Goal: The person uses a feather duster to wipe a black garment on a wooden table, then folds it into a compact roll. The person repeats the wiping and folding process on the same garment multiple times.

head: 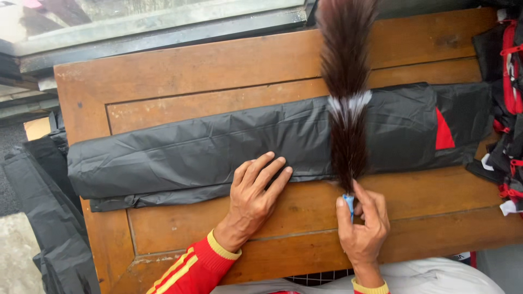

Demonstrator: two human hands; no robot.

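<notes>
Feather duster [346,92], dark brown w/ a pale grey-white band partway up, standing across the middle-right of the wooden table [218,71]; plume runs from the hand up past the top edge of view, crossing over the black fabric roll [207,149]. Small blue handle end [348,204] at the bottom, pinched between thumb & fingers of the right hand [362,226], closed tight on it, near the table's front edge, just below the roll.

Left hand [253,198] flat, palm down, fingers spread apart & holding nothing; fingertips pressed onto the lower edge of the black roll, heel of the hand on bare wood. Hands near each other, not touching. Red sleeve w/ yellow stripes and yellow cuff [188,267] on the left arm; yellow cuff also showing at the right wrist.

Black roll: long, crinkled, shiny, lying lengthwise L-R across the table centre; red patch [444,130] near its right end. Right end overhangs toward a heap of black & red fabric pieces w/ white tags [506,109] at the table's right edge. More black fabric [49,218] hanging off the left side of the table, down toward the floor. Window frame & sill [163,27] beyond the far edge of the table. Light-coloured cloth on the lap [436,277] at the bottom of view.
</notes>
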